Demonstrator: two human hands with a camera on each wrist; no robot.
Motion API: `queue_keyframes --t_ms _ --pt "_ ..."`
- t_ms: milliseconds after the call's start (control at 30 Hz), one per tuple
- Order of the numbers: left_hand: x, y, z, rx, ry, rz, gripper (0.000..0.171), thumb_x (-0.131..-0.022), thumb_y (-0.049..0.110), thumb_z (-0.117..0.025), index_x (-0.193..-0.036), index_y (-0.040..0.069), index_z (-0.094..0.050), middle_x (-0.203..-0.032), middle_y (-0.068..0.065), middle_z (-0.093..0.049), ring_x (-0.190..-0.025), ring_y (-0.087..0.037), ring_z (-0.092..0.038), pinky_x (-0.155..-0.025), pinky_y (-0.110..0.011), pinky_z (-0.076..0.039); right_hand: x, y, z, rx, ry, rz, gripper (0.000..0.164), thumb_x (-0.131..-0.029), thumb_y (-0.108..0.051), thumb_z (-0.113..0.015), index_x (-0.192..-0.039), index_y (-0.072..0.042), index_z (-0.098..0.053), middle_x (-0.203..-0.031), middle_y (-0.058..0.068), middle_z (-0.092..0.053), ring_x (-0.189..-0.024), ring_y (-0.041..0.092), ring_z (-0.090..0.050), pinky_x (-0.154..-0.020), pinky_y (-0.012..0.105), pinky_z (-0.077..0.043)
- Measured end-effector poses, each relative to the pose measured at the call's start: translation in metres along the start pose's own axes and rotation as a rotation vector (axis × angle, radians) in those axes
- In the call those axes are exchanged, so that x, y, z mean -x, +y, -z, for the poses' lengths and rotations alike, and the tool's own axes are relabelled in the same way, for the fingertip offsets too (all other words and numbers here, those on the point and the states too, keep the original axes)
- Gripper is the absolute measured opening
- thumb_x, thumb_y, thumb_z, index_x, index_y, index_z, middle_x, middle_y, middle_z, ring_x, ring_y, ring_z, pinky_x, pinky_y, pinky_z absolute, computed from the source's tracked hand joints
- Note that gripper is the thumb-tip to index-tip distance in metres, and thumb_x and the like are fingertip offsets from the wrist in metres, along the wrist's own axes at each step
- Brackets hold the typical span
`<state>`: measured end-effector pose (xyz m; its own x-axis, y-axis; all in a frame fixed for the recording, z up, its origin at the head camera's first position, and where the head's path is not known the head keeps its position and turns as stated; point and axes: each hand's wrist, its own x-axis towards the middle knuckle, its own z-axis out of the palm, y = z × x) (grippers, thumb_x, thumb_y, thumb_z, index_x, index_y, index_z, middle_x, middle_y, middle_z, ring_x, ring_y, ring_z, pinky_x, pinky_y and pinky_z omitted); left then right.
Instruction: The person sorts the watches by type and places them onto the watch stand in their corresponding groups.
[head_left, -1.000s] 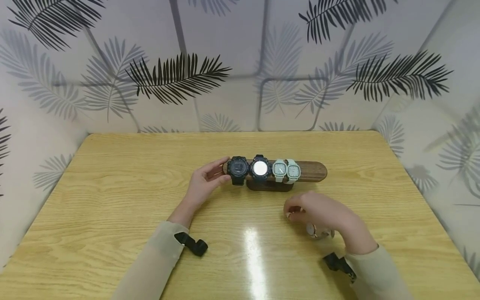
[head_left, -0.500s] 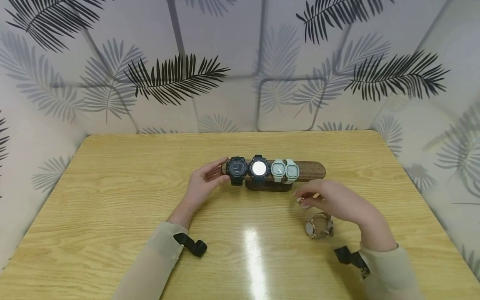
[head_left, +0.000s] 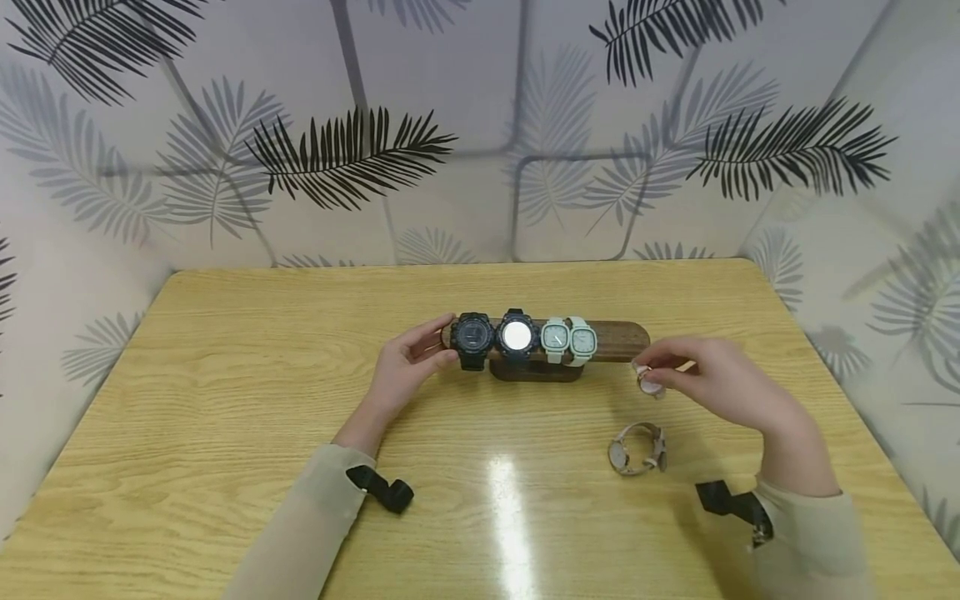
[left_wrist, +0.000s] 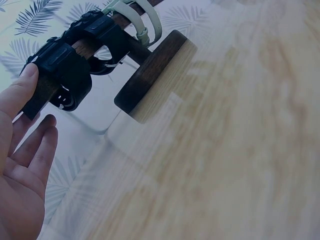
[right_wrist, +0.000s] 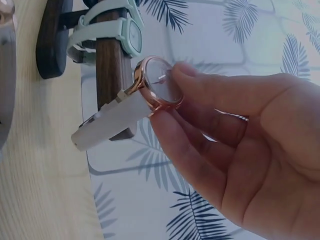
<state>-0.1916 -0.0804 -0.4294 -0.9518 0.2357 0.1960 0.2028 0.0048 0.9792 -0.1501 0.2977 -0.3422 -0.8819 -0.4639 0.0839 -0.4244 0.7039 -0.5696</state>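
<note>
A dark wooden watch stand (head_left: 628,342) carries two black watches (head_left: 474,335) at its left and two mint-green watches (head_left: 556,337) near its middle. My left hand (head_left: 408,362) holds the stand's left end; in the left wrist view its thumb (left_wrist: 22,90) presses near the outermost black watch. By the stand's right end, my right hand (head_left: 716,375) pinches a rose-gold wristwatch (right_wrist: 162,80) with a pale strap between thumb and fingers. In the right wrist view, that strap (right_wrist: 112,122) appears close to the bar's end; whether they touch, I cannot tell.
A second pale-strapped watch (head_left: 637,450) lies on its side on the wooden table (head_left: 262,375), in front of the stand's right part. The stand's base (head_left: 536,372) sits under the bar's middle. Leaf-patterned cloth (head_left: 450,208) hangs behind the table.
My right hand has moved right and away from me, up to the stand's right end, carrying the wristwatch. This uncovers the watch on the table. My left hand stays at the stand.
</note>
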Motion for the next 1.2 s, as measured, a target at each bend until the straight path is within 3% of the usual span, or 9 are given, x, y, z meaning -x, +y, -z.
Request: queue_keyframes --t_ms 400,700,967,1200 --pt "0.0 0.0 0.0 -0.005 0.002 -0.002 0.049 -0.087 0.004 -0.069 -0.134 0.002 -0.055 -0.138 -0.013 -0.052 -0.121 -0.028 -0.053 -0.098 -0.03 -0.046 0.005 0.011 0.009 0.072 0.056 -0.119 0.016 -0.094 -0.018 -0.063 -0.106 -0.009 -0.069 -0.091 -0.001 -0.07 -0.081 0.017 -0.065 -0.068 0.034 -0.054" --pt "0.0 0.001 0.0 -0.005 0.001 0.004 0.049 -0.087 0.004 -0.069 -0.134 0.003 -0.055 -0.138 -0.012 -0.052 -0.122 -0.028 -0.052 -0.097 -0.029 -0.047 -0.002 0.02 0.003 0.008 0.155 -0.178 0.025 -0.096 -0.024 -0.06 -0.111 -0.006 -0.069 -0.096 0.007 -0.071 -0.081 0.02 -0.068 -0.071 0.037 -0.054" --pt "0.0 0.002 0.0 -0.018 0.003 0.006 0.049 -0.087 0.005 -0.069 -0.134 0.003 -0.055 -0.137 -0.012 -0.052 -0.121 -0.029 -0.053 -0.096 -0.028 -0.048 -0.009 0.024 -0.007 -0.063 0.206 -0.183 0.025 -0.096 -0.022 -0.059 -0.112 -0.005 -0.068 -0.099 0.011 -0.069 -0.079 0.022 -0.068 -0.068 0.022 -0.053" --pt "0.0 0.001 0.0 -0.008 0.004 -0.002 0.049 -0.087 0.002 -0.069 -0.134 0.001 -0.055 -0.137 -0.013 -0.052 -0.121 -0.03 -0.053 -0.096 -0.029 -0.047 -0.015 0.029 -0.015 -0.093 0.279 -0.167 0.023 -0.097 -0.016 -0.059 -0.112 -0.002 -0.067 -0.103 0.015 -0.069 -0.078 0.022 -0.069 -0.066 0.016 -0.052"
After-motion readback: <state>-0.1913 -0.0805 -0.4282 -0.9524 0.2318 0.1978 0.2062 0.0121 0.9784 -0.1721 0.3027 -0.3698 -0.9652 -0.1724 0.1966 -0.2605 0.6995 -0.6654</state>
